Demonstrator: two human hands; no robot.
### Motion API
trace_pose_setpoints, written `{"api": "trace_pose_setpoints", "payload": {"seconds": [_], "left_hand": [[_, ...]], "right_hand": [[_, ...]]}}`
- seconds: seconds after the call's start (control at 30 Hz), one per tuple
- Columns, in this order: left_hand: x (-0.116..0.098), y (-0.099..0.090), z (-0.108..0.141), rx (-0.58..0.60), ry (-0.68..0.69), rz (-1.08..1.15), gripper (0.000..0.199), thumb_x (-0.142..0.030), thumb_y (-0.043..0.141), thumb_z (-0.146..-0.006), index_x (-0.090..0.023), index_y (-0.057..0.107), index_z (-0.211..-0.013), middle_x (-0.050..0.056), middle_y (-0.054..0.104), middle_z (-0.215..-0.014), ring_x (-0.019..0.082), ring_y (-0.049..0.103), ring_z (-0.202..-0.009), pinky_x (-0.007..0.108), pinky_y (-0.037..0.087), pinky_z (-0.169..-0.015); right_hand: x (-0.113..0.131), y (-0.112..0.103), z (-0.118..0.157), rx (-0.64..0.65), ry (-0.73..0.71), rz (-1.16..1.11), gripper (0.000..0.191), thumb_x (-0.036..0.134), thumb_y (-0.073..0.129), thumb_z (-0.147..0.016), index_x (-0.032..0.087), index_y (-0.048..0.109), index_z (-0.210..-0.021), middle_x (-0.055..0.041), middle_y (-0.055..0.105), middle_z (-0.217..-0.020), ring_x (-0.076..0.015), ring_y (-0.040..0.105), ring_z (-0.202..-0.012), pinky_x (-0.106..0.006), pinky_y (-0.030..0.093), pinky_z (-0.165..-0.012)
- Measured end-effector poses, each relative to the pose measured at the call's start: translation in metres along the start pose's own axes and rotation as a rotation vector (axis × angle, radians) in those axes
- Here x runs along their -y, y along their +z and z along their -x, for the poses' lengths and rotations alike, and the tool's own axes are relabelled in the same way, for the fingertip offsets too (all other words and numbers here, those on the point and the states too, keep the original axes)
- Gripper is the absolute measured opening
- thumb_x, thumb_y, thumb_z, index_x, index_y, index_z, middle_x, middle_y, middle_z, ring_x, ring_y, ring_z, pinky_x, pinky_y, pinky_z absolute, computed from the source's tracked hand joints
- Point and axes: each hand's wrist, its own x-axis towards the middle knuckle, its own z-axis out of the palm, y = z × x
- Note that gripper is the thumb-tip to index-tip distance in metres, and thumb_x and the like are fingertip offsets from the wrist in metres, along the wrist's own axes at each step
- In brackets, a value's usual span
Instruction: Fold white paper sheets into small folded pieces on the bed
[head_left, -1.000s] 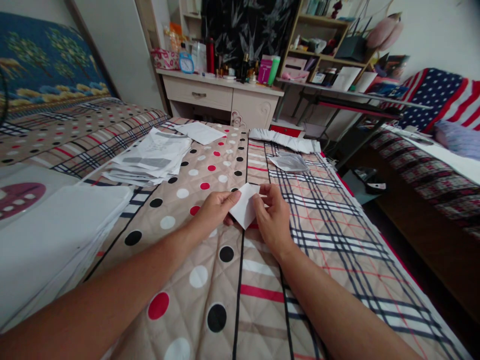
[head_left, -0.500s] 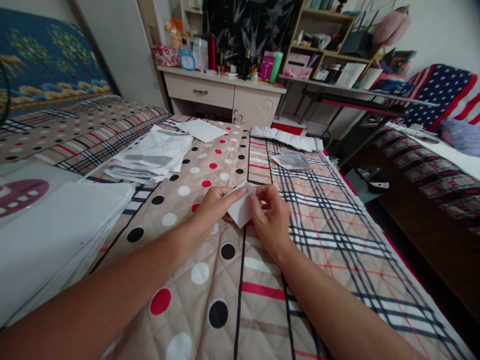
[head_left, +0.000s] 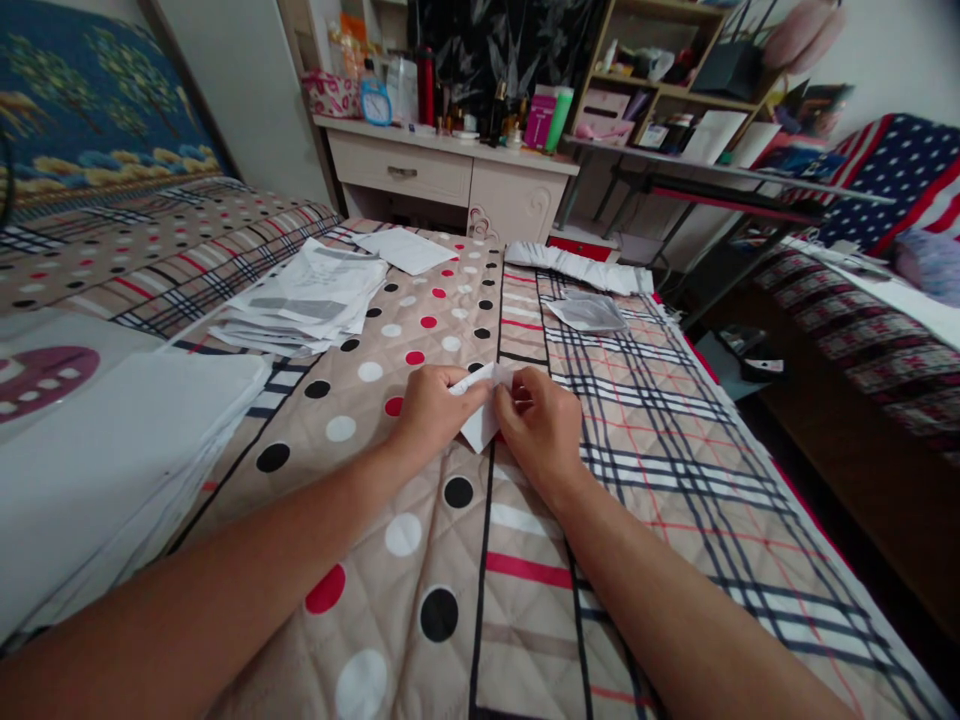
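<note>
Between my two hands is a small piece of folded white paper (head_left: 480, 425), one corner pointing down toward me over the quilted bedspread (head_left: 390, 590). My left hand (head_left: 437, 405) grips its left side, thumb lying across the top of the paper. My right hand (head_left: 541, 415) pinches the right side with curled fingers, thumb and fingertips close to the left thumb. The far part of the paper is partly hidden behind the fingers.
A stack of printed sheets (head_left: 307, 300) lies at left, with a single white sheet (head_left: 405, 250) beyond it. Nearer left is a thick white paper pile (head_left: 135, 430). Ahead on the right lie a silvery packet (head_left: 589, 312) and a long crumpled white wrapper (head_left: 577, 265). A dresser (head_left: 442, 175) stands behind.
My left thumb has slid inward across the paper toward my right hand, covering more of it. The view has shifted slightly.
</note>
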Motion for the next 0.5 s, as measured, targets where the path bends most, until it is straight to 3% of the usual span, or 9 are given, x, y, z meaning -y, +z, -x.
{"api": "trace_pose_setpoints", "payload": {"seconds": [0.13, 0.33, 0.5], "left_hand": [[-0.002, -0.0014, -0.0007, -0.011, -0.017, -0.051, 0.032, -0.039, 0.065, -0.07, -0.013, 0.059, -0.053, -0.003, 0.042, -0.047, 0.009, 0.04, -0.047, 0.021, 0.024, -0.044], [0.0031, -0.0016, -0.0047, 0.004, -0.03, -0.032, 0.039, -0.047, 0.065, -0.071, -0.013, 0.061, -0.054, -0.002, 0.045, -0.048, 0.01, 0.042, -0.048, 0.022, 0.025, -0.044], [0.0033, -0.0033, -0.0035, 0.027, -0.037, 0.047, 0.028, -0.039, 0.068, -0.067, -0.013, 0.06, -0.057, -0.003, 0.047, -0.052, 0.009, 0.043, -0.049, 0.02, 0.027, -0.044]], "right_hand": [[0.002, 0.0002, 0.0009, 0.021, -0.026, 0.015, 0.013, 0.027, 0.053, -0.084, 0.021, 0.055, -0.073, -0.0011, 0.063, -0.069, -0.0141, 0.059, -0.061, -0.024, 0.037, -0.056], [0.0042, -0.0003, 0.002, -0.002, -0.053, -0.003, 0.015, 0.027, 0.054, -0.085, 0.02, 0.056, -0.072, -0.0003, 0.061, -0.069, -0.0133, 0.057, -0.061, -0.024, 0.038, -0.058], [0.0054, -0.0045, 0.0026, 0.026, 0.0, -0.241, 0.017, 0.032, 0.055, -0.088, 0.02, 0.064, -0.082, -0.0016, 0.066, -0.077, -0.015, 0.06, -0.071, -0.026, 0.043, -0.066]]}}
